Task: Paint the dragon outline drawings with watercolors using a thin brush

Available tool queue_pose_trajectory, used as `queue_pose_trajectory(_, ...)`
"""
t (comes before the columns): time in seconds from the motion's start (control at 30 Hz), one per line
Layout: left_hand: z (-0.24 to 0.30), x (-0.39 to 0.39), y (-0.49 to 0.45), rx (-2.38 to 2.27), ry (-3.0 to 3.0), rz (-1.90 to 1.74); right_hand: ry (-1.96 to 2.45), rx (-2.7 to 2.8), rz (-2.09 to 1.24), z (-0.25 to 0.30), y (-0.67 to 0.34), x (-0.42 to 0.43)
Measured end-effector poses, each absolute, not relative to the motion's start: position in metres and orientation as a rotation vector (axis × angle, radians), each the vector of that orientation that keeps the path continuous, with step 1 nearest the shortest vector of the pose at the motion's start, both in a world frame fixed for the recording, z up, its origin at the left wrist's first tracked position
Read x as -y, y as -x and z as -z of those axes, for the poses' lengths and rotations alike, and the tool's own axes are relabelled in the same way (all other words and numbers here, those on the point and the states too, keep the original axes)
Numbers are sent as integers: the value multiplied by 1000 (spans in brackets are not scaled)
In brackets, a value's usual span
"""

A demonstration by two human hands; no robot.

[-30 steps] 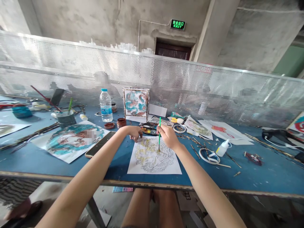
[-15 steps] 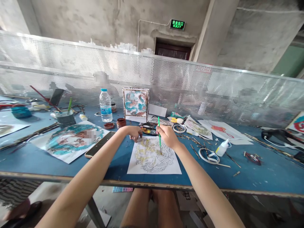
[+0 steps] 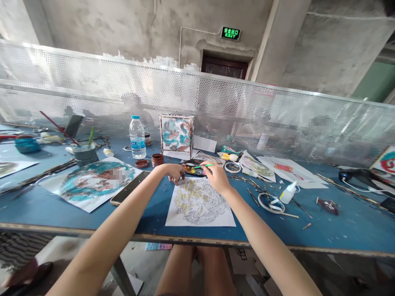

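Observation:
A white sheet with a black line drawing (image 3: 200, 205), partly coloured yellow, lies flat in front of me. My left hand (image 3: 173, 171) rests at its top left corner with bent fingers a little apart, fingertips down on the paper, holding nothing. In my right hand (image 3: 216, 172) a thin green paintbrush (image 3: 202, 166) is pinched, lying nearly level with its tip to the left. That tip is over the dark paint palette (image 3: 189, 169) behind the sheet, where yellow and orange paint shows. Whether the bristles touch the paint I cannot make out.
Left of the sheet lie a phone (image 3: 128, 192) and a teal and brown painting (image 3: 92, 185). Behind stand a water bottle (image 3: 138, 137), an open brown paint jar (image 3: 157, 159) and a framed painting (image 3: 176, 135). Rightward are a tape roll (image 3: 271, 203), glue bottle (image 3: 288, 192) and scattered sticks.
My right hand has lifted the paintbrush off the drawing and tipped it from upright to nearly level, its tip now at the palette. The left hand has stayed in place.

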State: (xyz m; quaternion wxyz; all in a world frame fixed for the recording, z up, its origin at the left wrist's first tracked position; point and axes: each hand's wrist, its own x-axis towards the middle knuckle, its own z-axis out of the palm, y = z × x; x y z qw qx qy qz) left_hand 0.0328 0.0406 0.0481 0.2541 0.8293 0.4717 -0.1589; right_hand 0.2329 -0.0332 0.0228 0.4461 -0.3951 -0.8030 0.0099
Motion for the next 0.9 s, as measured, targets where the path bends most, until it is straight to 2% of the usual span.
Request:
queue_pose_trajectory(0.7,-63,-32,-31,-1178,-2282,453,963,1833,-8,-25,-235,35)
queue_pose_trajectory(0.77,-63,-32,-35,-1242,-2413,257,945,1811,0,-28,-235,39)
queue_pose_trajectory(0.9,-57,-35,-41,-1518,-2670,-398,897,1824,-5,-31,-238,46)
